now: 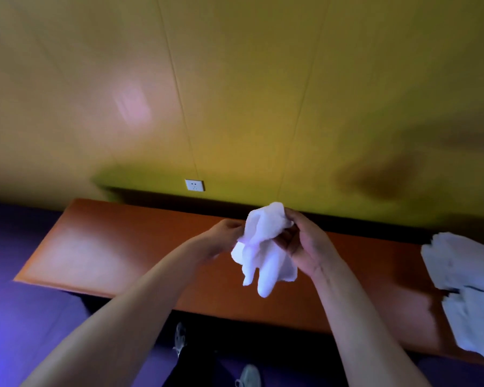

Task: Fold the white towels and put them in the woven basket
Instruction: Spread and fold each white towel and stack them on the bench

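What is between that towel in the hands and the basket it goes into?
That cannot be judged: no basket shows in this view. Both hands, left and right, grip the crumpled towel above the bare table. More towels lie at the table's right end.

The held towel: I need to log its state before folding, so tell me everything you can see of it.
The towel is small, white and soft-looking, like terry cloth. It is crumpled and unfolded, bunched at the top with loose ends hanging down. It is held in the air above the orange table, not touching it. The left hand pinches its left edge; the right hand grips its upper right part.
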